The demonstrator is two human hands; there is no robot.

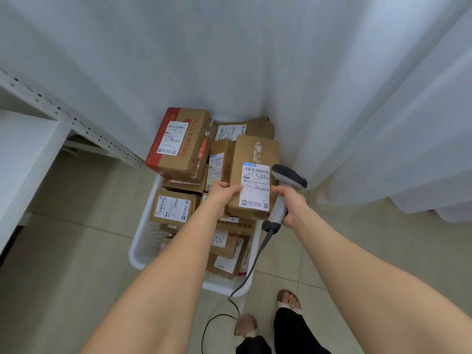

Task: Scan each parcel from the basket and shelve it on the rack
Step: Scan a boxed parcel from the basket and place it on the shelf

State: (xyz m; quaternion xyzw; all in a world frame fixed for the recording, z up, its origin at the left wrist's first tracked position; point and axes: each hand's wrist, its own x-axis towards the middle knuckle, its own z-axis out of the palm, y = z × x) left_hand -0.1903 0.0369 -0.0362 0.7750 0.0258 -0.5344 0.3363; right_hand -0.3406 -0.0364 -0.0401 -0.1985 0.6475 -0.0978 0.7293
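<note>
Pale curtain (255,60) hangs across the whole back and right side, folds reaching the tiled floor (63,251). White metal rack (30,149) at left, its perforated upright slanting down towards the basket.

White plastic basket (143,249) sits on the floor against the curtain, heaped with brown cartons. Largest one, a red-edged carton (184,141), lies tilted on the heap at back left.

Parcel (255,154), a brown box, is at the heap's right-centre with its label up; cannot tell whether it rests on the cartons beneath or is lifted clear.

Left grip (222,195) is clamped on the parcel's left edge, thumb on top at the label's corner. Right grip (291,200) is wrapped round the handle of the barcode scanner (288,176). The scanner's dark head sits just beside the parcel's right edge.

Shipping label (255,186): white, barcodes at top and middle. Dark cable (255,261) drops from the scanner's handle past the basket's rim and loops onto the floor. A sandalled foot (290,300) stands near the basket's front corner.
</note>
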